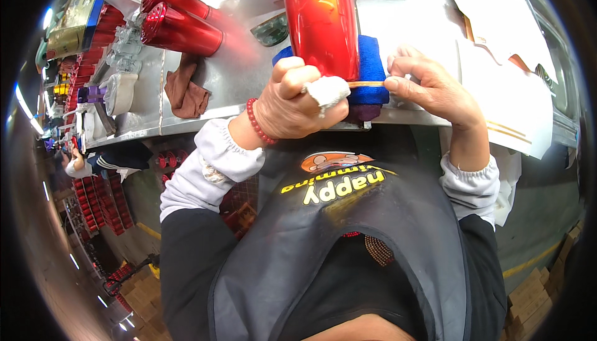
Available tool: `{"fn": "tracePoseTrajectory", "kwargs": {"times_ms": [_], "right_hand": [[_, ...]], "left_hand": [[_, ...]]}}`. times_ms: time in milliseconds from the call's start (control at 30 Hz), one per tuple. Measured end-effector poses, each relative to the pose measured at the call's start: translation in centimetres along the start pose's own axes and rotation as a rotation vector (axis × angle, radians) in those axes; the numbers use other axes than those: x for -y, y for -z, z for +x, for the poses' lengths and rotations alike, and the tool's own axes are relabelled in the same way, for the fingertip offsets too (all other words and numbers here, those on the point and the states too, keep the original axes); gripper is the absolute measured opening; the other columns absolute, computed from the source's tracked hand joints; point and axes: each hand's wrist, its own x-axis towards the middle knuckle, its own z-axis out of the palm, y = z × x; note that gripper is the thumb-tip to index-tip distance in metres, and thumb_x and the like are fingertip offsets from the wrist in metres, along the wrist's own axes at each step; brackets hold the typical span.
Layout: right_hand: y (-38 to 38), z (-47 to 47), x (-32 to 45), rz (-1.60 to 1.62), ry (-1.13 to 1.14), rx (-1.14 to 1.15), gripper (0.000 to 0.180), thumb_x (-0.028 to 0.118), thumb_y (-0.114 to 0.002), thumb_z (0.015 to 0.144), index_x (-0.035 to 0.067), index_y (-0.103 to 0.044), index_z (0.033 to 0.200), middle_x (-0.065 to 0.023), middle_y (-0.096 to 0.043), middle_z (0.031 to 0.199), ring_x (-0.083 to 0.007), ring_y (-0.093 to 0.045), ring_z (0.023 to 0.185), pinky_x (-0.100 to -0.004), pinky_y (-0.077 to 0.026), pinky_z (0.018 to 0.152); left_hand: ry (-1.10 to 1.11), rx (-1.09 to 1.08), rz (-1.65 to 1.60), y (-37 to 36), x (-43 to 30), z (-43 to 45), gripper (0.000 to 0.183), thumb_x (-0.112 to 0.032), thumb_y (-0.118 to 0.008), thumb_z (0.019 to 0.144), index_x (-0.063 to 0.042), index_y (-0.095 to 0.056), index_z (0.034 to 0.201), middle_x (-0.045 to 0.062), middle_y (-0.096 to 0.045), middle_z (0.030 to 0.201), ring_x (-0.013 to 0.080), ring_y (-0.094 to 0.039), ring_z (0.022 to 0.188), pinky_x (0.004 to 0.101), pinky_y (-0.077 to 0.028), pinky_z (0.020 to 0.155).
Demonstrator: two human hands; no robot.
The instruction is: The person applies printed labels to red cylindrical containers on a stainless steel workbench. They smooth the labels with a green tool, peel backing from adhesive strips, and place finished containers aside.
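Observation:
A glossy red cylindrical vessel [322, 23] lies lengthwise before me on a folded blue cloth [373, 70], its near end by my hands. My left hand [294, 100], with a red bead bracelet at the wrist, grips a wad of white cloth [329, 91] against that near end. From the wad a thin golden strip [366, 84] runs across to my right hand [431, 84]. The thumb and fingertip there pinch the strip's end. Beneath the blue cloth shows a dark purple piece [364, 112] at the bench edge.
Two more red vessels [182, 30] lie at the left on the metal bench [224, 77], near a crumpled brown cloth [186, 89]. White sheets [508, 103], one with golden stripes, cover the right side. Another person's sleeve [81, 166] shows far left. Cardboard boxes [529, 301] stand on the floor.

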Motion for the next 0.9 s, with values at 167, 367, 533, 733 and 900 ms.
{"fn": "tracePoseTrajectory", "kwargs": {"times_ms": [167, 367, 533, 733, 900], "right_hand": [[-0.5, 0.0, -0.4, 0.033, 0.005, -0.016, 0.032, 0.033, -0.067, 0.099, 0.005, -0.056, 0.085, -0.0056, -0.048, 0.089, -0.0212, -0.045, 0.090, -0.0352, -0.039, 0.086], [-0.1, 0.0, 0.0, -0.007, 0.015, 0.024, 0.031, 0.029, -0.066, 0.100, 0.005, -0.056, 0.085, -0.0062, -0.053, 0.091, -0.0207, -0.048, 0.094, -0.0351, -0.041, 0.087], [-0.3, 0.4, -0.1, 0.019, 0.034, 0.050, 0.029, 0.029, -0.066, 0.100, 0.005, -0.057, 0.086, -0.0062, -0.052, 0.093, -0.0200, -0.048, 0.094, -0.0341, -0.041, 0.085], [-0.4, 0.1, -0.1, 0.022, 0.028, 0.033, 0.030, 0.030, -0.065, 0.101, 0.004, -0.058, 0.088, -0.0064, -0.054, 0.095, -0.0205, -0.050, 0.094, -0.0346, -0.041, 0.087], [-0.5, 0.6, -0.1, -0.001, 0.036, 0.010, 0.031, 0.031, -0.065, 0.100, 0.003, -0.058, 0.088, -0.0073, -0.054, 0.094, -0.0212, -0.050, 0.094, -0.0354, -0.041, 0.089]], "left_hand": [[0.106, 0.008, 0.027, 1.1, -1.0, -0.5, 0.030, -0.011, -0.077, 0.063, -0.027, -0.068, 0.088, -0.008, -0.059, 0.117, 0.0212, -0.046, 0.103, 0.0369, -0.042, 0.082], [-0.019, 0.052, 0.005, 0.2, -0.2, 0.8, 0.035, -0.010, -0.076, 0.056, -0.029, -0.070, 0.085, -0.008, -0.062, 0.114, 0.0239, -0.045, 0.102, 0.0394, -0.040, 0.079], [0.130, -0.017, 0.030, 0.9, -1.2, -0.5, 0.030, -0.011, -0.076, 0.060, -0.027, -0.069, 0.085, -0.007, -0.061, 0.116, 0.0219, -0.047, 0.102, 0.0370, -0.041, 0.081], [0.045, 0.038, -0.010, 0.1, -0.5, 0.5, 0.033, -0.013, -0.076, 0.055, -0.027, -0.069, 0.083, -0.007, -0.063, 0.113, 0.0233, -0.046, 0.103, 0.0387, -0.041, 0.078], [0.059, -0.012, 0.082, 0.7, -0.9, -0.4, 0.030, -0.013, -0.074, 0.056, -0.031, -0.069, 0.080, -0.008, -0.061, 0.112, 0.0234, -0.043, 0.099, 0.0375, -0.040, 0.075]]}}
